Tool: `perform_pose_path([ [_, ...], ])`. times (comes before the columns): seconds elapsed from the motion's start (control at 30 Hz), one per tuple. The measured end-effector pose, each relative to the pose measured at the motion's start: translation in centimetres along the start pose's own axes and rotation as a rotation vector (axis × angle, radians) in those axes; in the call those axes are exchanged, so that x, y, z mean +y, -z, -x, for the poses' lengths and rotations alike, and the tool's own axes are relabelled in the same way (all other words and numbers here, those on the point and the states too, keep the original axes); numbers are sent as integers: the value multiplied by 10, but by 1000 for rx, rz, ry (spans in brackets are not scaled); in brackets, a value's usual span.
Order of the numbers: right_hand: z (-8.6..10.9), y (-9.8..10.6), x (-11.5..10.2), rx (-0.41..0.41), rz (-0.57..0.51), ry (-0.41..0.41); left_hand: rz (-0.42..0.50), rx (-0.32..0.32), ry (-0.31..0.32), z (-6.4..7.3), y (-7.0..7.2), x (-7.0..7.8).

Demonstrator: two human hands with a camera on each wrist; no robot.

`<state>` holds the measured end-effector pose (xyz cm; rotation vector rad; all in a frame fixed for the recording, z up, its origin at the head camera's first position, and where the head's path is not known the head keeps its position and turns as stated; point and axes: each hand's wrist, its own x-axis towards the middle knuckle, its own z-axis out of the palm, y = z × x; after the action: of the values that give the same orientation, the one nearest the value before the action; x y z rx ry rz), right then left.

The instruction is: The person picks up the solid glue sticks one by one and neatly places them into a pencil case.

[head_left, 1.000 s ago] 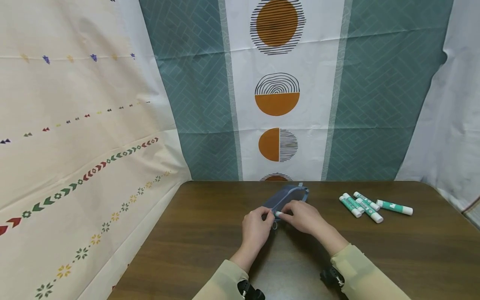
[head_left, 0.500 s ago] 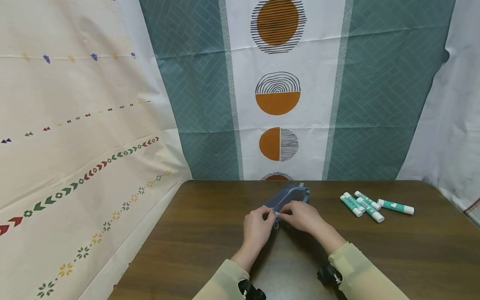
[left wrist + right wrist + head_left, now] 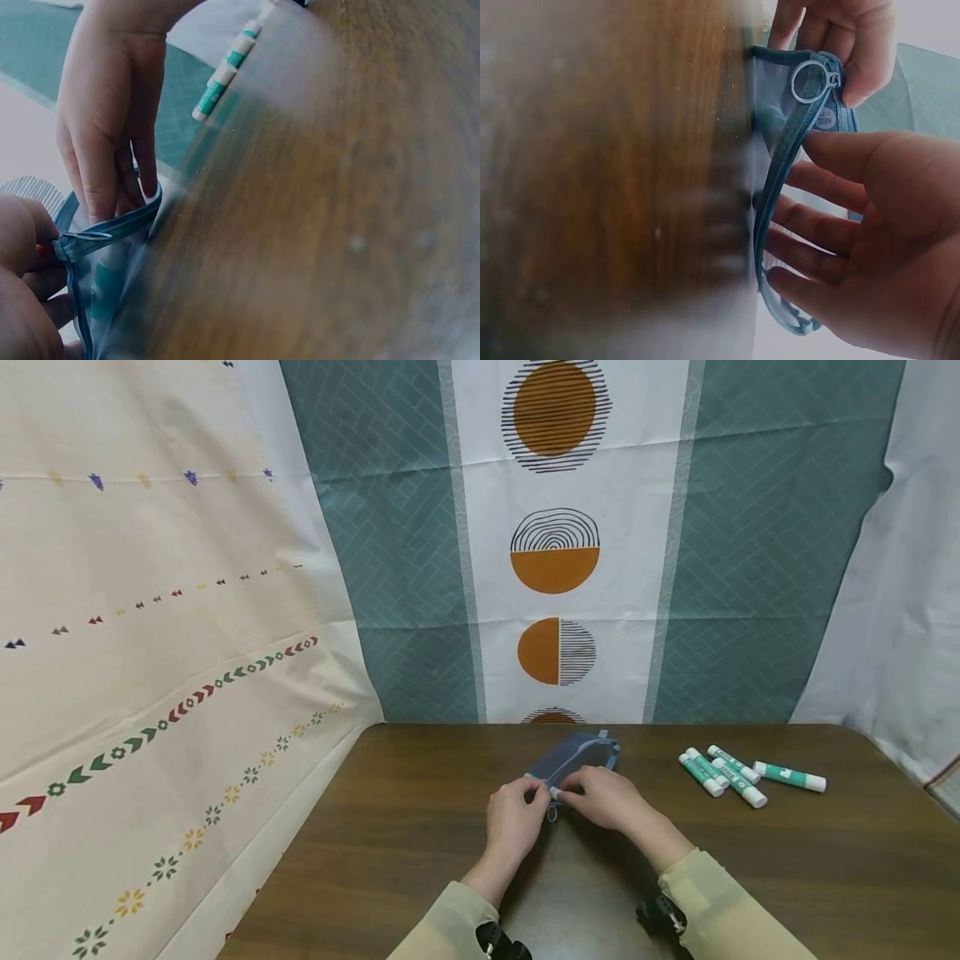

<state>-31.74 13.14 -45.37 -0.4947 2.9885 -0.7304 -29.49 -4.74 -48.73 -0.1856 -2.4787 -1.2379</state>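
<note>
A blue zip pouch (image 3: 576,756) with see-through sides lies at the table's far middle, its zipper open. My left hand (image 3: 512,821) pinches the pouch's near corner beside the metal zipper ring (image 3: 810,81). The fingers of my right hand (image 3: 606,795) reach into the opening, partly hidden by the zipper edge. At my right thumb tip shows the white end of a glue stick (image 3: 555,793), which that hand seems to pinch; most of it is hidden. Through the pouch wall, the left wrist view shows a green label (image 3: 110,289).
Several green-and-white glue sticks (image 3: 738,781) lie loose on the brown table (image 3: 360,860), to the right of the pouch. A patterned cloth (image 3: 585,593) hangs behind the table's far edge, and a cream one (image 3: 187,610) hangs along the left.
The white end at my right thumb, longer one second ago, shows less now. Both hands stay at the pouch with only slight finger movement; the loose glue sticks have not moved.
</note>
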Motion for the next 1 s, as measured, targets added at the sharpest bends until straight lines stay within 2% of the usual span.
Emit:
perform_pose_path([
  [0.7,12,5,6,-27,-13,45,7,-17,10,0,-1,-5],
  [0.87,13,4,7,-48,-21,79,9,-19,30,0,-1,-5],
  [1.0,13,5,7,-54,-11,112,-8,-24,19,-1,-2,-7],
])
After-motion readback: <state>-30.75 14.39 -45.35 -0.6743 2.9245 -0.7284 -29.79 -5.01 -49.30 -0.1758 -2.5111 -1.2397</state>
